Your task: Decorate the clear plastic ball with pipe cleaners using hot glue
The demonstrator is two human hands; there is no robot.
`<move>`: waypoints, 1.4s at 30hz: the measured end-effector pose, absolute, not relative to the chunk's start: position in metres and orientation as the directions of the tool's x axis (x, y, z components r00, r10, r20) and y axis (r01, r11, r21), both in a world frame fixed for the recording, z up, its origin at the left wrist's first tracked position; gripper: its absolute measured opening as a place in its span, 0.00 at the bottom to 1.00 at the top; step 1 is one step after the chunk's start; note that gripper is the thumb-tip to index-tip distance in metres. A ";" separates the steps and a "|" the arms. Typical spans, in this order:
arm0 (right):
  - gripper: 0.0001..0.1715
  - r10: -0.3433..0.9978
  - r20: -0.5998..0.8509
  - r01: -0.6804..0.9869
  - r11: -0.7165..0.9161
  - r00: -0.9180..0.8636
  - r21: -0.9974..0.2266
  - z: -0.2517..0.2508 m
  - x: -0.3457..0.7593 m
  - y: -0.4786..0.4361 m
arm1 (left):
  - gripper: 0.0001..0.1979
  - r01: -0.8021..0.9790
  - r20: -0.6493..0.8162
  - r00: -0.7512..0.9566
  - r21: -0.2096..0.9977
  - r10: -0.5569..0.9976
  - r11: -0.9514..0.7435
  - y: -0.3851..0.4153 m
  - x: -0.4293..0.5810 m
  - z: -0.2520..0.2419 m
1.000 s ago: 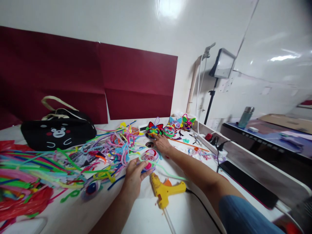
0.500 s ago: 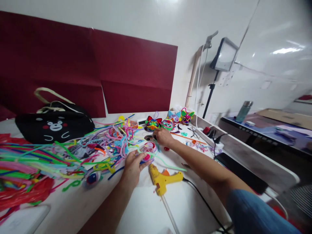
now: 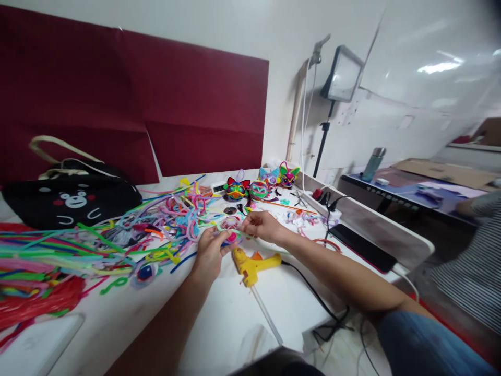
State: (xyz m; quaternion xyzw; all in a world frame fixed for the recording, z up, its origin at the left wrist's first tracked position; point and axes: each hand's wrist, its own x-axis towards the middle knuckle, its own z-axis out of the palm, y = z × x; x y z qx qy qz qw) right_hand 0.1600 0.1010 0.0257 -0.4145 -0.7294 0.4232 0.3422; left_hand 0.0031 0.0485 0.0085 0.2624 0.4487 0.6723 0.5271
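Both forearms come up from the bottom of the frame and meet a little left of the centre, above the bench (image 3: 230, 329). The left hand (image 3: 209, 253) is palm turned inward, its fingers curled from below around a round pipe-cleaner piece (image 3: 230, 233) in pink and white, which is held just over the bench surface. The right hand (image 3: 260, 225) reaches in from the right with the wrist nearly straight, and its fingertips are pinched narrow on the right edge of the same piece. Just below the hands a yellow glue gun (image 3: 250, 263) lies on the bench. A pile of pipe cleaners (image 3: 117, 240) spreads to the left, and a black bag (image 3: 72, 201) stands behind it. Small figures (image 3: 250, 188) stand in a row above the hands.
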 end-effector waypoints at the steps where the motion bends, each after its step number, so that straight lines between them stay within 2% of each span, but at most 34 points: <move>1: 0.06 0.901 0.132 0.290 0.269 -0.414 -0.918 0.027 0.160 0.099 | 0.15 -0.470 -0.112 -0.307 0.881 0.945 -0.048 0.048 0.004 0.008; 7: 0.10 0.929 0.060 0.202 0.142 -0.366 -0.969 0.025 0.158 0.086 | 0.15 -0.437 -0.067 -0.268 0.897 0.961 -0.059 0.045 0.008 0.006; 18: 0.11 0.970 0.046 0.216 0.099 -0.238 -0.971 0.018 0.155 0.079 | 0.16 -0.435 -0.051 -0.273 0.897 0.961 -0.076 0.043 0.012 0.010; 30: 0.12 0.980 0.006 0.243 0.055 -0.198 -0.969 0.019 0.152 0.080 | 0.16 -0.418 -0.042 -0.266 0.905 0.963 -0.076 0.043 0.012 0.010; 36: 0.12 0.977 -0.035 0.212 0.010 -0.212 -0.977 0.021 0.149 0.081 | 0.20 -0.414 -0.024 -0.258 0.906 0.966 -0.088 0.043 0.010 0.009; 42: 0.13 0.973 -0.064 0.166 -0.027 -0.220 -0.986 0.028 0.147 0.077 | 0.18 -0.417 -0.014 -0.273 0.903 0.962 -0.105 0.041 0.010 0.010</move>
